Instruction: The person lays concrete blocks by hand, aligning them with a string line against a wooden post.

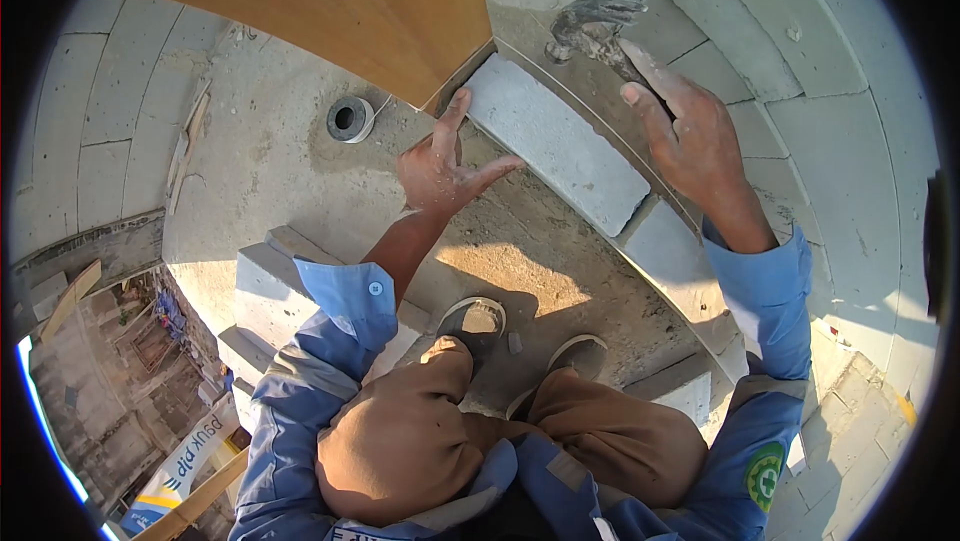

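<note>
My right hand (695, 146) is closed around the handle of a hammer (595, 31), its dusty metal head held above the grey surface beyond the blocks. A pale grey lightweight block (560, 146) lies in a row, one end close to a wooden board (400, 11). My left hand (435, 169) is beside that block, thumb and index finger spread apart. Its index fingertip is at the block's end near the board, and the thumb reaches to the block's near side. The other fingers of this hand are partly hidden.
A second block (665, 241) continues the row towards me. A string spool (350, 119) sits on the floor to the left. Stacked blocks (265, 281) stand by my left arm, with a drop to a lower level behind them. A block wall (830, 141) rises at right.
</note>
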